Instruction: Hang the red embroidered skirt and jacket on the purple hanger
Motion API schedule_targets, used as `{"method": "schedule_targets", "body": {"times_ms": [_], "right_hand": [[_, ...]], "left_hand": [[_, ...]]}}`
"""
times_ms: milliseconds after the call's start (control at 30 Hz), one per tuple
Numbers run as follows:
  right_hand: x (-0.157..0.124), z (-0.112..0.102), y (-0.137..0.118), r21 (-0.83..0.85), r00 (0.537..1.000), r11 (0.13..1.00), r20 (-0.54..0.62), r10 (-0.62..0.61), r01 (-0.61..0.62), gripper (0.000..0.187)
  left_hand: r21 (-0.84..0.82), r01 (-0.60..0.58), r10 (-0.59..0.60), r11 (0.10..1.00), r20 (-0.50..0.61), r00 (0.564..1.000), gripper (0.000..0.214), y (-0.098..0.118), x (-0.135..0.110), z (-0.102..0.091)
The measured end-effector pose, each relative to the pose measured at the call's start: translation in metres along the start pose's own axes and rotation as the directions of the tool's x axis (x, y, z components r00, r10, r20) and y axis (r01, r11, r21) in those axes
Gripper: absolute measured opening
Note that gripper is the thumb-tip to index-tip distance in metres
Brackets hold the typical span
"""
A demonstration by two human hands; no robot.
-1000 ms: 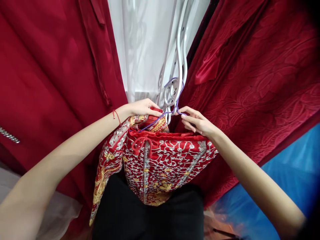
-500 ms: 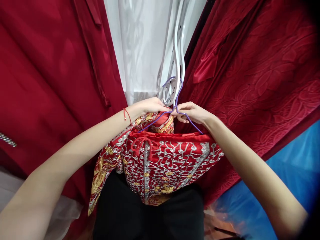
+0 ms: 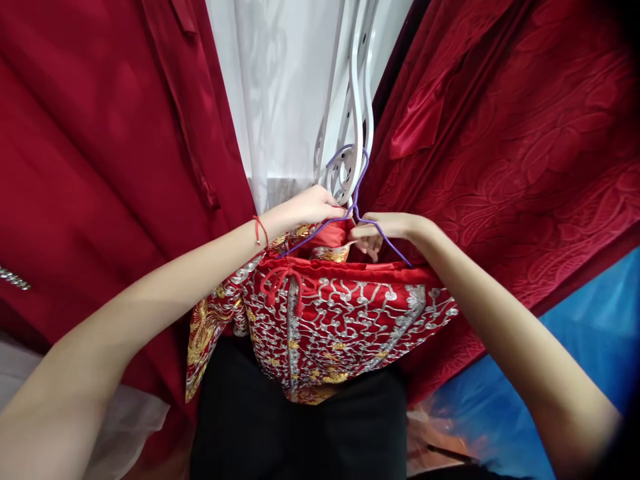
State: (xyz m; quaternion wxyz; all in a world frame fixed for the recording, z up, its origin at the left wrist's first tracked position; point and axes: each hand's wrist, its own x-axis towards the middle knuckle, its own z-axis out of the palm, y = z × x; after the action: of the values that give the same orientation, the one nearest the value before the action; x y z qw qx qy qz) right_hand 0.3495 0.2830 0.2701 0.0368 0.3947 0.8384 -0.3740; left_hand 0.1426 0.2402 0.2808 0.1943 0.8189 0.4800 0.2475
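A red skirt (image 3: 333, 320) with silver and gold embroidery hangs by its waistband from a purple wire hanger (image 3: 395, 248). Behind it is a matching red embroidered jacket (image 3: 213, 327), its sleeve drooping at the left. My left hand (image 3: 317, 207) is closed at the jacket's collar, just under the hanger's neck; its fingertips are partly hidden. Through the right side of the hanger, my right hand (image 3: 373, 233) shows, its bent fingers pinching the jacket's gold-trimmed edge. A red cord bow (image 3: 287, 283) is tied at the skirt's waistband.
White curved metalwork (image 3: 356, 87) rises behind the hanger, whose hook is at its scroll. Plain dark red cloth (image 3: 115, 153) hangs at the left, patterned red cloth (image 3: 540, 147) at the right. Blue fabric (image 3: 515, 400) lies low right, sheer white cloth (image 3: 133, 427) low left.
My right hand has moved slightly down, its fingers now drawing the jacket's edge to the right. My left hand has shifted a little up, and the hanger has risen slightly.
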Motion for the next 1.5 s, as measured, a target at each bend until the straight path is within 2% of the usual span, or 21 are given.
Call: {"method": "schedule_targets", "body": {"times_ms": [133, 300, 367, 433, 500, 600, 633, 667, 767, 800, 833, 867, 933, 1067, 1133, 1200, 1267, 1333, 1400, 1433, 1500], "right_hand": [[-0.005, -0.009, 0.017, -0.131, 0.987, 0.986, -0.137, 0.081, -0.099, 0.050], [-0.012, -0.007, 0.025, -0.229, 0.979, 0.961, -0.164, 0.122, -0.158, 0.042], [-0.019, -0.010, 0.023, -0.353, 0.938, 0.895, -0.305, 0.166, -0.274, 0.031], [-0.026, -0.014, 0.022, -0.413, 0.826, 0.804, -0.540, 0.161, -0.427, 0.022], [-0.031, -0.014, 0.025, -0.383, 0.691, 0.787, -0.719, 0.074, -0.483, 0.025], [-0.033, -0.006, 0.035, -0.313, 0.560, 0.874, -0.826, -0.058, -0.372, 0.029], [-0.033, -0.003, 0.038, -0.287, 0.500, 0.903, -0.860, -0.097, -0.319, 0.028], [-0.032, 0.000, 0.039, -0.263, 0.413, 0.928, -0.900, -0.137, -0.265, 0.027], [-0.028, 0.005, 0.038, -0.252, 0.068, 0.961, -0.967, -0.246, -0.116, 0.023], [-0.027, 0.005, 0.035, -0.272, -0.023, 0.959, -0.961, -0.274, -0.086, 0.022], [-0.026, 0.005, 0.032, -0.300, -0.075, 0.951, -0.950, -0.305, -0.071, 0.022], [-0.026, 0.004, 0.029, -0.330, -0.093, 0.941, -0.937, -0.336, -0.072, 0.023], [-0.025, 0.003, 0.025, -0.375, -0.078, 0.917, -0.919, -0.388, -0.135, 0.027], [-0.028, 0.003, 0.024, -0.414, 0.034, 0.819, -0.899, -0.437, -0.397, 0.035], [-0.031, 0.004, 0.024, -0.449, 0.109, 0.747, -0.882, -0.458, -0.490, 0.038], [-0.035, 0.006, 0.022, -0.473, 0.172, 0.705, -0.873, -0.457, -0.529, 0.040], [-0.040, 0.008, 0.019, -0.465, 0.195, 0.705, -0.881, -0.432, -0.536, 0.042], [-0.045, 0.011, 0.015, -0.445, 0.192, 0.727, -0.892, -0.408, -0.523, 0.043], [-0.046, 0.017, 0.013, -0.421, 0.167, 0.765, -0.905, -0.392, -0.488, 0.041], [-0.045, 0.021, 0.012, -0.403, 0.139, 0.791, -0.913, -0.384, -0.459, 0.040], [-0.040, 0.030, 0.011, -0.343, 0.041, 0.859, -0.934, -0.355, -0.379, 0.036]], "left_hand": [[-0.010, -0.023, 0.022, 1.000, -0.076, 0.997, 0.037, 0.002, -0.004, 0.007], [-0.044, -0.025, 0.019, 0.999, -0.118, 0.993, 0.038, 0.001, -0.007, 0.011], [-0.004, -0.005, 0.005, 1.000, -0.111, 0.994, 0.040, 0.002, -0.008, 0.010], [0.018, 0.009, -0.007, 1.000, -0.125, 0.992, 0.041, 0.004, -0.009, 0.008], [0.019, 0.041, -0.038, 0.999, -0.134, 0.990, 0.039, 0.006, -0.010, 0.006], [0.023, 0.068, -0.065, 0.997, -0.109, 0.992, 0.040, 0.009, -0.014, 0.005], [0.027, 0.048, -0.045, 0.998, -0.104, 0.994, 0.040, 0.009, -0.016, 0.004], [0.031, 0.012, -0.009, 0.999, -0.107, 0.994, 0.038, 0.010, -0.019, 0.005], [0.098, -0.065, 0.083, 0.993, -0.186, 0.979, 0.030, 0.010, -0.036, 0.005], [0.154, -0.048, 0.083, 0.987, -0.235, 0.969, 0.032, 0.010, -0.043, 0.005], [0.224, -0.005, 0.071, 0.975, -0.286, 0.956, 0.035, 0.009, -0.052, 0.005], [0.300, 0.053, 0.051, 0.952, -0.329, 0.943, 0.037, 0.008, -0.061, 0.005], [0.451, 0.187, -0.005, 0.873, -0.377, 0.926, 0.038, 0.004, -0.078, 0.005], [0.624, 0.445, -0.229, 0.642, -0.398, 0.888, 0.036, -0.012, -0.103, 0.001], [0.626, 0.518, -0.300, 0.583, -0.426, 0.853, 0.037, -0.020, -0.107, -0.001], [0.611, 0.565, -0.302, 0.554, -0.486, 0.820, 0.043, -0.029, -0.105, -0.002], [0.587, 0.618, -0.255, 0.523, -0.585, 0.770, 0.053, -0.038, -0.099, -0.002], [0.561, 0.650, -0.217, 0.513, -0.648, 0.730, 0.060, -0.049, -0.092, -0.002], [0.536, 0.662, -0.259, 0.523, -0.641, 0.723, 0.061, -0.058, -0.088, -0.001], [0.522, 0.669, -0.306, 0.529, -0.618, 0.724, 0.060, -0.062, -0.086, 0.000], [0.483, 0.692, -0.387, 0.536, -0.587, 0.711, 0.057, -0.066, -0.085, 0.004]]}}
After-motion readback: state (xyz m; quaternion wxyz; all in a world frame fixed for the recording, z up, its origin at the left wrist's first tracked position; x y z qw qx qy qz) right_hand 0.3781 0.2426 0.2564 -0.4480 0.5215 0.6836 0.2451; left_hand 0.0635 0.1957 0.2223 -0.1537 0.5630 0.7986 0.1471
